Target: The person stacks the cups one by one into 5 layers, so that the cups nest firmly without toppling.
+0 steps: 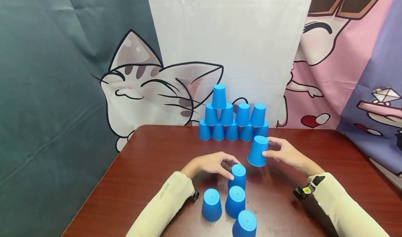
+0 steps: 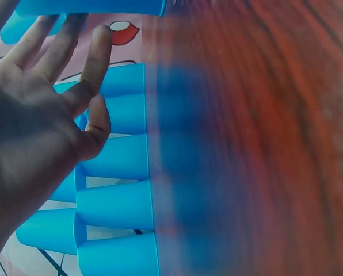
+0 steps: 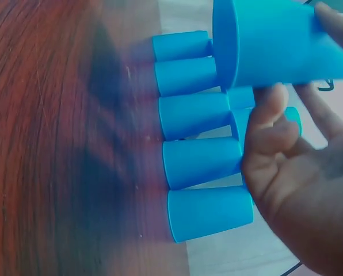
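Note:
My right hand (image 1: 287,155) grips an upside-down blue cup (image 1: 259,149) between thumb and fingers. That cup is tilted and held in front of the right end of a stack of blue cups (image 1: 232,131). In the right wrist view, the gripped cup (image 3: 275,43) fills the upper right. Lower and to the left, my left hand (image 1: 215,164) has its thumb and fingers around another upside-down blue cup (image 1: 238,176). Its lower edge is hidden by a nearer cup (image 1: 235,202). The left wrist view shows the fingers passing behind a cup (image 2: 91,6).
The stack has a bottom row of several cups, a second row above it, and one top cup (image 1: 219,96) at left. Two more cups, one at left (image 1: 211,205) and one at the front (image 1: 245,224), stand on the brown table (image 1: 150,167). Printed cloth (image 1: 226,27) hangs behind.

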Tool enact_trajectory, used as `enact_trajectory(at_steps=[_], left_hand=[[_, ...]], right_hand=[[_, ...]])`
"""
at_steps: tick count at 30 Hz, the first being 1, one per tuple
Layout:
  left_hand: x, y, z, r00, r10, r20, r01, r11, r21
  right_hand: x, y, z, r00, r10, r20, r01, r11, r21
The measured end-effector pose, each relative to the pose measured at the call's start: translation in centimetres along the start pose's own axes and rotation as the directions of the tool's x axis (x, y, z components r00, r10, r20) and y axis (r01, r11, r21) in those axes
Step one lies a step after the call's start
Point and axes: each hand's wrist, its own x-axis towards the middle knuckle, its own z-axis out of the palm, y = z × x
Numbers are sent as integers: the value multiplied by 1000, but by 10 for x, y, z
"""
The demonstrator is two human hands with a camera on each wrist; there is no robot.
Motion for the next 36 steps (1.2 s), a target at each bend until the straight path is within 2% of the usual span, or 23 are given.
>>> enact_trajectory(at_steps=[7,16,23,30,36], left_hand=[[0,3,-2,999,-31,-40,34,998,60],[1,1,-4,998,-34,-62,39,996,74],[1,1,-3,996,-55,-65,60,996,69],[1,-1,-3,996,-56,-71,61,995,75],[2,-2,-4,993,-51,-105,62,993,97]], right_hand=[[6,-11,1,990,83,-112,-88,995,-37],[23,-31,0,983,103,-154,-112,992,-54],[47,-52,2,971,98,-217,-110,993,-47],[74,-83,-2,953,140,-267,-151,988,-21],[97,-100,-6,942,126,-312,-137,990,-14]])
